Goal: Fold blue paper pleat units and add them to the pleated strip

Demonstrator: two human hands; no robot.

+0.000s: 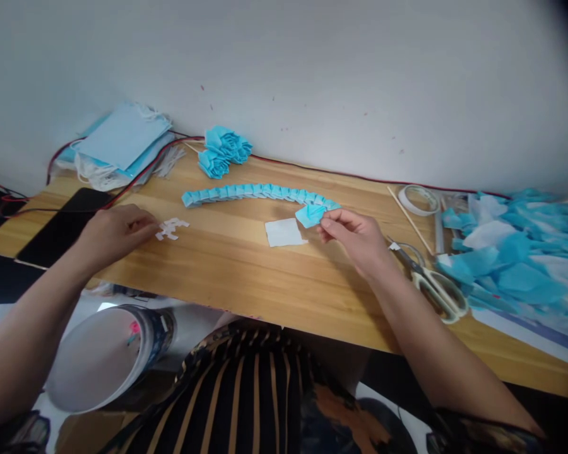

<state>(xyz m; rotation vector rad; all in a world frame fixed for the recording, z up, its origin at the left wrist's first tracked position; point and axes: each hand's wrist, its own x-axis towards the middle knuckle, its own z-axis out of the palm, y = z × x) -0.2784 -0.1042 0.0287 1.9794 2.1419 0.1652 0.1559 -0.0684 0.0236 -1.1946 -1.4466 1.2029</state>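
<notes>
- Nearest to the camera is my striped shirt (246,403), just before the table (218,258).
- At left, a black pad (61,230) lies flat; a bucket (157,328) stands lower than the table.
- Behind the pad, masks (123,139) lie in a stack.
- With its fingers close together, my left hand (118,230) is at the edge of white scraps (173,228); whether it grips one, I cannot tell.
- Near the wall (312,94) are blue roses (224,151).
- Along the middle curves a blue chain (260,192), and before its right part lies a white square (283,232).
- Thumb and finger of my right hand (350,236) are pinched on a blue piece (310,215), over the chain's right end.
- Farther right come a stick (413,222), tape (404,200) and scissors (423,277).
- Last, at far right, is a pile of blue and white petals (515,252).
</notes>
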